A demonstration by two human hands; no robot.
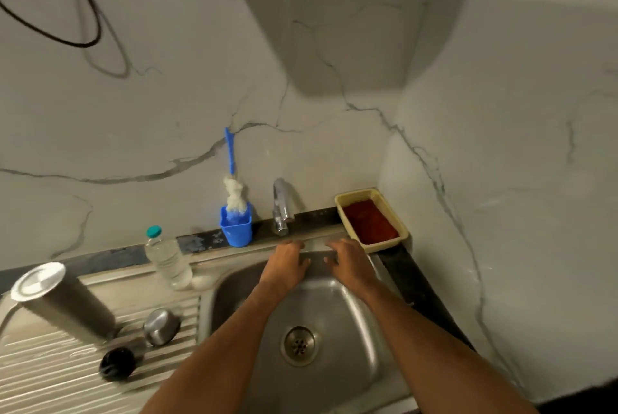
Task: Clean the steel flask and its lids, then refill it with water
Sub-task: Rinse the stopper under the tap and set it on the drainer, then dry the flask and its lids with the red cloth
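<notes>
Both hands out over the far side of the sink basin (337,316), just below the tap (282,206). Left hand (287,263) palm down, fingers loosely bent, tips near the back rim of the basin; holds nothing. Right hand (347,261) close beside it, a narrow gap between the two, fingers relaxed and slightly spread, also holding nothing. Frame is a little blurred, so whether the fingertips touch the steel cannot be told. No water visible from the spout.

Steel flask (63,305) well to the left of the left hand, upside down on the ribbed drainboard (50,367), base up, and looks tilted in this wide-angle view. Nearer the left forearm, just right of the flask's mouth end, a steel lid (161,326) on the drainboard. Below that, a black lid (117,364), apart from the steel one.

Clear plastic bottle (169,261) with a teal cap stands between the flask and the left hand, at the basin's left corner. Beyond the left hand, against the wall, a blue cup (236,228) holding a blue-handled bottle brush (233,183), bristles in the cup, handle up. Just beyond the right hand, in the corner, a yellow basket (371,219) with something red inside. Drain (299,345) lies between the two forearms.
</notes>
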